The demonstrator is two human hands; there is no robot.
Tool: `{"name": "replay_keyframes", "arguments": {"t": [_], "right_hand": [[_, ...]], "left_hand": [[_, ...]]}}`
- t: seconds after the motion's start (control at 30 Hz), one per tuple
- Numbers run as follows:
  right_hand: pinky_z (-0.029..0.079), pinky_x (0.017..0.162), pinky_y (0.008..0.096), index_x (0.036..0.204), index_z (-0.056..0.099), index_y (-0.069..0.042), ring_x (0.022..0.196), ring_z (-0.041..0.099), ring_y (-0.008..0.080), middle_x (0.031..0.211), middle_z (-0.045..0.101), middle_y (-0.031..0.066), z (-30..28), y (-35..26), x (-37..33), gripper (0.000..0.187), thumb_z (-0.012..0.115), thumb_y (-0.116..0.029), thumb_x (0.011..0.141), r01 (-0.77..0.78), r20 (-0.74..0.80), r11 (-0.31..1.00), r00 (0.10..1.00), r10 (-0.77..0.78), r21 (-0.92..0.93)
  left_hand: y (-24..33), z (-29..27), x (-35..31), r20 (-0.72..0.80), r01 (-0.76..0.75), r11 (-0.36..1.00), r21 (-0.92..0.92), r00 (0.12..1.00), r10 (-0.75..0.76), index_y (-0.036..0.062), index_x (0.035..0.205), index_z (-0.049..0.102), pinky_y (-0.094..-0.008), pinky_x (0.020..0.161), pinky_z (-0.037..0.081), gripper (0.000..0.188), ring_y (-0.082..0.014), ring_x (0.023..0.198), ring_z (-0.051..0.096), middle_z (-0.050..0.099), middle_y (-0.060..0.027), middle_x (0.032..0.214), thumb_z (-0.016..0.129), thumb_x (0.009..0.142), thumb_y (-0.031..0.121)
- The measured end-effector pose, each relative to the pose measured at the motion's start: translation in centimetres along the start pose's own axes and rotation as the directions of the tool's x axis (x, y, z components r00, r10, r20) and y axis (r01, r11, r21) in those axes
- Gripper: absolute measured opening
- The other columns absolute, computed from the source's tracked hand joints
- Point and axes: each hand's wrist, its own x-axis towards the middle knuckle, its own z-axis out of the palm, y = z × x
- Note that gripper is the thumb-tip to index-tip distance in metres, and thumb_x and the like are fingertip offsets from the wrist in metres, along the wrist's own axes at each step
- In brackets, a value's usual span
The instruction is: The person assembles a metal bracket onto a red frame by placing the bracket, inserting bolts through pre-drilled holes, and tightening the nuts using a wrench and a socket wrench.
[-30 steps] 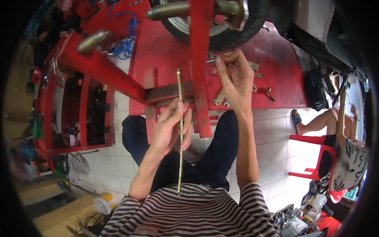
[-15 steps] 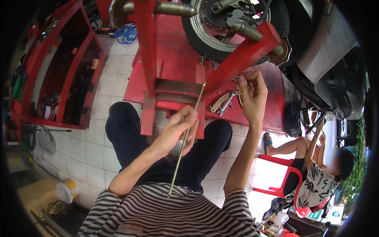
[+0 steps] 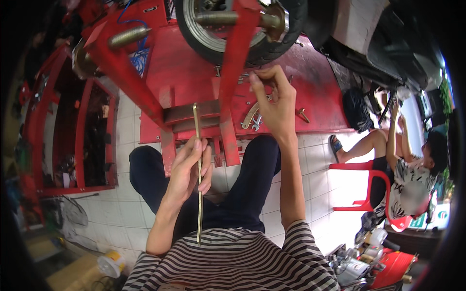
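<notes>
A long, thin, brass-coloured metal rod [image 3: 199, 218] stands nearly upright in front of my striped shirt, gripped near its middle by my left hand [image 3: 183, 172]. Beyond it and to the right, my right hand [image 3: 277, 104] is raised above the red platform [image 3: 315, 82]. Its thumb and forefinger are bent together, and what they may hold is too small to make out. Beneath that hand lie a curved tan part [image 3: 249, 116] and an open-end wrench [image 3: 257, 123]. A bolt-like metal piece [image 3: 302, 115] rests further right.
A red steel stand [image 3: 228, 92] with threaded rods rises close ahead, before a motorbike wheel [image 3: 264, 56]. Red shelving [image 3: 80, 136] stands on the left. At the right, a person [image 3: 412, 167] sits on a red chair [image 3: 371, 189] beside a motorbike [image 3: 388, 63].
My view has turned, so the stand and wheel appear shifted left. The rod has gone from slanted to nearly upright in my left hand. My right hand stays raised, fingers still bent together.
</notes>
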Motion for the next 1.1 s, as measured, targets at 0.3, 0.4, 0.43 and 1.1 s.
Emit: {"name": "replay_keyframes", "arguments": {"t": [0.3, 0.4, 0.43, 1.1], "right_hand": [[0.048, 0.072, 0.0251, 0.091, 0.055, 0.003, 0.075, 0.060, 0.0089, 0.085, 0.064, 0.0075, 0.3, 1.1, -1.4, 0.010, 0.063, -0.003, 0.092, -0.158, 0.019, 0.935, 0.987, 0.160, 0.316], [0.047, 0.063, 0.0278, 0.087, 0.055, 0.003, 0.063, 0.061, 0.0130, 0.068, 0.063, 0.0102, 0.4, 1.3, -0.8, 0.013, 0.062, -0.007, 0.093, -0.117, -0.015, 0.936, 0.991, 0.129, 0.332], [0.046, 0.062, 0.0273, 0.087, 0.056, 0.003, 0.063, 0.061, 0.0125, 0.068, 0.064, 0.0100, 0.2, 1.2, -0.6, 0.015, 0.062, -0.008, 0.093, -0.108, -0.001, 0.945, 0.993, 0.114, 0.308], [0.044, 0.064, 0.0222, 0.092, 0.052, 0.003, 0.069, 0.054, 0.0063, 0.082, 0.063, 0.0048, 1.4, 1.2, 0.3, 0.011, 0.059, -0.004, 0.096, -0.223, 0.149, 0.956, 0.969, 0.197, 0.190]], "left_hand": [[-0.6, 0.4, 0.7, -0.098, 0.056, 0.995, 0.085, 0.994, -0.047, 0.0092, 0.099, 0.040, -0.0281, 0.031, 0.036, 0.028, -0.0157, 0.034, 0.039, 0.041, -0.0049, 0.062, 0.032, 0.106, 0.035], [-0.6, 1.1, 1.1, -0.151, 0.064, 0.992, 0.109, 0.987, -0.047, 0.0091, 0.098, 0.039, -0.0274, 0.029, 0.036, 0.028, -0.0149, 0.033, 0.037, 0.039, -0.0043, 0.061, 0.031, 0.106, 0.035], [-0.7, 1.4, 1.3, -0.176, 0.059, 0.991, 0.116, 0.984, -0.038, 0.0091, 0.096, 0.038, -0.0265, 0.027, 0.036, 0.028, -0.0141, 0.031, 0.036, 0.038, -0.0038, 0.060, 0.031, 0.106, 0.034], [0.1, 0.4, 0.4, -0.037, 0.013, 1.000, 0.025, 0.999, -0.013, 0.0081, 0.095, 0.038, -0.0260, 0.034, 0.038, 0.027, -0.0154, 0.037, 0.044, 0.043, -0.0041, 0.063, 0.035, 0.106, 0.032]]}}
